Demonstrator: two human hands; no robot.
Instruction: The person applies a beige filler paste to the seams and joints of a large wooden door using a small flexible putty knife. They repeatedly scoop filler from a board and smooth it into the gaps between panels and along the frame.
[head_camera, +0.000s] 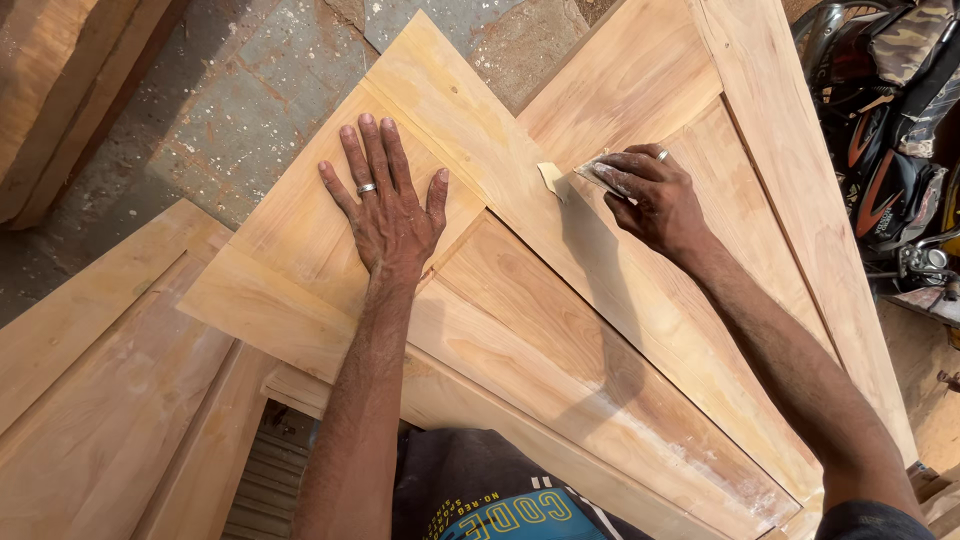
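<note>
A pale wooden panelled door (480, 130) lies flat before me, its frame and recessed panels bare and dusty. My left hand (385, 205) rests flat on a panel near the door's left corner, fingers spread, a ring on one finger. My right hand (650, 195) pinches a thin metal scraper blade (598, 178) against the edge of a rail. A small dab of yellowish filler (552, 178) sits at the blade's tip. White filler smears (700, 465) streak the lower rail.
Another wooden door or frame (110, 390) lies at lower left. Stacked timber (60, 90) stands at upper left on a rough concrete floor (230, 110). A parked motorcycle (890, 150) is at the right edge.
</note>
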